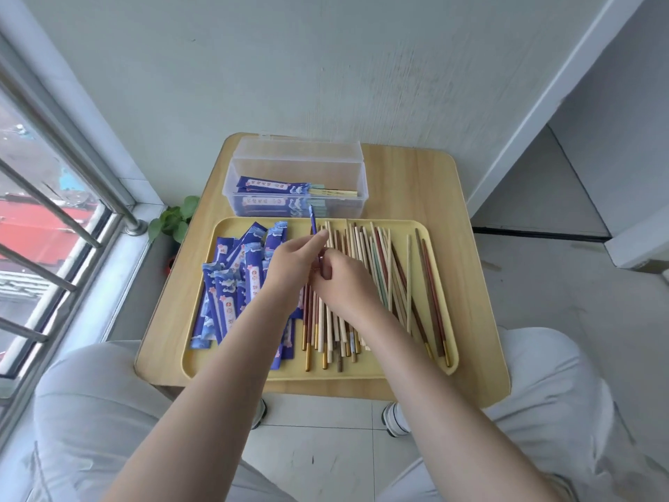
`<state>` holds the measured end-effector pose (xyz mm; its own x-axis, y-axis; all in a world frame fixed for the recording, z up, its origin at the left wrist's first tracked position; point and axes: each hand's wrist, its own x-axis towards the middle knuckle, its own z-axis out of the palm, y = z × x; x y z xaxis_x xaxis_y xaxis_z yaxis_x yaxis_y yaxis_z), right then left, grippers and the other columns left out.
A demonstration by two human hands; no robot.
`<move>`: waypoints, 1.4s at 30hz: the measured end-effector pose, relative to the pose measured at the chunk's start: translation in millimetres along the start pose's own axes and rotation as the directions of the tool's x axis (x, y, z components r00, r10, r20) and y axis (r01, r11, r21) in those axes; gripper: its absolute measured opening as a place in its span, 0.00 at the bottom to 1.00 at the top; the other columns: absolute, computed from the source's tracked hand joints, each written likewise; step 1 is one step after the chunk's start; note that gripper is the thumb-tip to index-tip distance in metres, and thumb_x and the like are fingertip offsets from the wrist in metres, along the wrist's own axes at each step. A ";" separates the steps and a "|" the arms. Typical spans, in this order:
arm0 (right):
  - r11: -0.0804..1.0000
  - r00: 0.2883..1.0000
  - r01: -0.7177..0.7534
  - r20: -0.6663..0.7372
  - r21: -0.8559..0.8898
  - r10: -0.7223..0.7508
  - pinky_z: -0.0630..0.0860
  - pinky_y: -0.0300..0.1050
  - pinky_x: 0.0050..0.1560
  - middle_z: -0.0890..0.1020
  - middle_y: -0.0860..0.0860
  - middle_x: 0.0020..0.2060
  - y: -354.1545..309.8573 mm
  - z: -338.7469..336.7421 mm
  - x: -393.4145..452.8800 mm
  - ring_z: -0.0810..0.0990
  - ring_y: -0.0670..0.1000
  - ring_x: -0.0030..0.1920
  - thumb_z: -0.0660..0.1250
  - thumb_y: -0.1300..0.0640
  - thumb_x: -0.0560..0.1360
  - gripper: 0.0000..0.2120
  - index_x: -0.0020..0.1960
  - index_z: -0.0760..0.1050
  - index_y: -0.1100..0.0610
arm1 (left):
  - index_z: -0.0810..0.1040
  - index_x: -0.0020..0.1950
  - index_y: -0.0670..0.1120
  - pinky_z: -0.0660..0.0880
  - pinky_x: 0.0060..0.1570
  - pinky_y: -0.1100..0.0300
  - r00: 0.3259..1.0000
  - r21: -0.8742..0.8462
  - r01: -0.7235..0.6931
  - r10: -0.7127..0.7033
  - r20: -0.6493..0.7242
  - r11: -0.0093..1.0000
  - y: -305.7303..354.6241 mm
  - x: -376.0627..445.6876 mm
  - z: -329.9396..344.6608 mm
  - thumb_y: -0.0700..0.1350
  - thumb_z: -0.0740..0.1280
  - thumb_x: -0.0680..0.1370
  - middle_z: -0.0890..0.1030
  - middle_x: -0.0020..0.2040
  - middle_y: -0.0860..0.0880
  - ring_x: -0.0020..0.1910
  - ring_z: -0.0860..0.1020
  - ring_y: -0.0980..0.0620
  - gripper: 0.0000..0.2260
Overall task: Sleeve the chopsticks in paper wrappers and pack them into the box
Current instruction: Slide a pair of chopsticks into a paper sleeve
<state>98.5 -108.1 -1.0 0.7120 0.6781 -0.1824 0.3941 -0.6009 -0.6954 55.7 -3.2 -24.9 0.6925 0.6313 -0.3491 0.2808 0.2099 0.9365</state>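
Knees in pale grey trousers (108, 411) frame the bottom of the view, with white shoes (396, 422) on the tiled floor (318, 454) between them, just under the near edge of the yellow tray (405, 226). Both forearms reach over that tray and meet above its middle. Left hand (295, 260) pinches a blue paper wrapper (313, 222) seen edge-on, its long axis running away from the person, the far end pointing up and toward the box beyond the tray. Right hand (345, 280) sits just right of it with fingers curled at the wrapper's near end; what exactly they hold is hidden, though the hand seems closed on the same piece. Loose chopsticks (380, 277) fill the tray's middle and right side, pale wood, red-brown and a few greenish, lying mostly lengthwise from far edge to near edge, slightly fanned, gold-tipped ends toward the person. Empty blue wrappers (231, 284) are heaped on the tray's left side, also roughly lengthwise. Beyond the tray's far edge stands a clear plastic box (297, 164), lid tipped back, holding sleeved chopsticks (275, 186) laid crosswise, bare ends pointing right. Tray and box rest on a small light-wood counter (467, 255) against a pale wall (253, 67). Left of the tray are a barred window (54, 219) and a small green plant (173, 219).
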 end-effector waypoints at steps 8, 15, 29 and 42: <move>0.988 0.989 -0.147 -0.020 0.035 0.148 0.81 0.51 0.49 0.82 0.48 0.44 61.7 -46.5 -13.3 0.82 0.50 0.44 0.63 0.50 0.81 0.09 0.50 0.79 0.53 | 0.81 0.54 0.41 0.80 0.52 0.50 0.988 -0.125 0.140 -0.130 0.085 0.982 -13.0 -15.4 18.5 0.51 0.69 0.80 0.82 0.40 0.45 0.40 0.81 0.46 0.13; 0.929 0.973 -0.229 -0.078 -0.292 0.216 0.72 0.43 0.36 0.80 0.48 0.44 93.1 -39.6 -9.7 0.79 0.51 0.43 0.64 0.57 0.79 0.03 0.49 0.78 0.53 | 0.79 0.60 0.38 0.81 0.48 0.54 0.949 -0.111 0.269 -0.244 0.202 0.957 -25.0 -23.1 40.8 0.48 0.70 0.79 0.83 0.44 0.42 0.43 0.82 0.45 0.15; 0.885 0.957 -0.288 -0.148 -0.367 0.251 0.69 0.43 0.36 0.80 0.52 0.50 89.1 -30.9 -15.3 0.75 0.52 0.42 0.64 0.54 0.82 0.08 0.56 0.76 0.58 | 0.79 0.61 0.37 0.82 0.48 0.55 0.945 -0.212 0.282 -0.234 0.226 0.936 -33.7 -23.1 42.1 0.48 0.69 0.80 0.83 0.46 0.40 0.45 0.83 0.43 0.16; 0.831 0.902 -0.432 -0.195 -0.351 0.386 0.69 0.44 0.35 0.81 0.53 0.52 76.7 -18.1 -10.1 0.74 0.53 0.42 0.63 0.59 0.82 0.08 0.60 0.76 0.60 | 0.78 0.61 0.37 0.81 0.50 0.54 0.951 -0.228 0.262 -0.209 0.229 0.938 -40.0 -21.3 39.6 0.50 0.67 0.81 0.83 0.47 0.40 0.47 0.84 0.43 0.17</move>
<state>132.1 -168.7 -40.0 0.9075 0.2969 -0.2973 0.2241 -0.9405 -0.2553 56.0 -54.6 -56.2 0.7519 0.3850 -0.5352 0.2928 0.5324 0.7943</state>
